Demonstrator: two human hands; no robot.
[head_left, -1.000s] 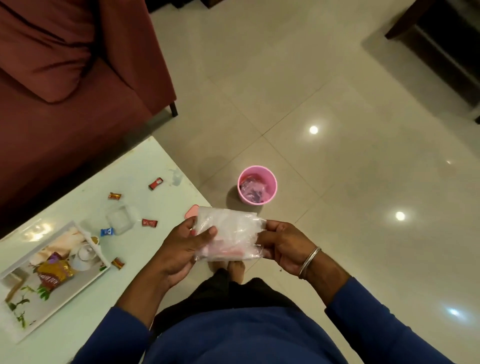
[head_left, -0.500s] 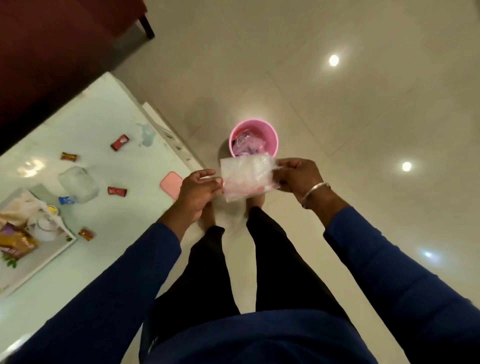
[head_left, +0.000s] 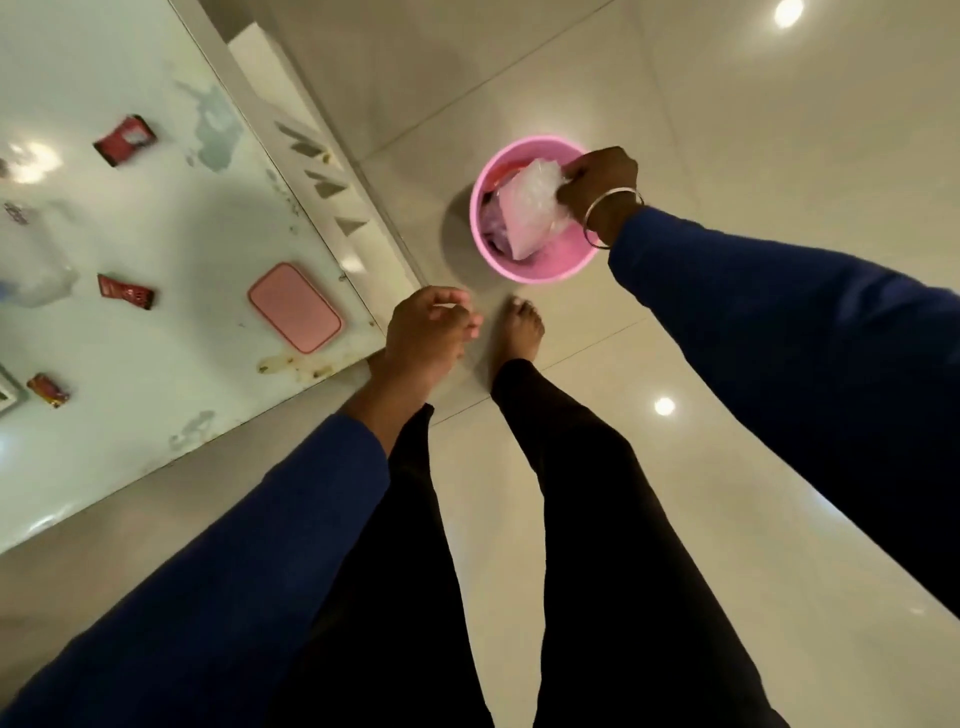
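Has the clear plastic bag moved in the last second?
Yes. The plastic bag went forward and down into the pink bin, held by the right hand alone; before, both hands held it short of the bin.

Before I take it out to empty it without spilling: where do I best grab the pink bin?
Likely the rim of the pink bin, on the side facing the table, coming down from above. It stands upright on the floor with a round open top and no handle in view. The right hand gripping the plastic bag takes up the opposite side.
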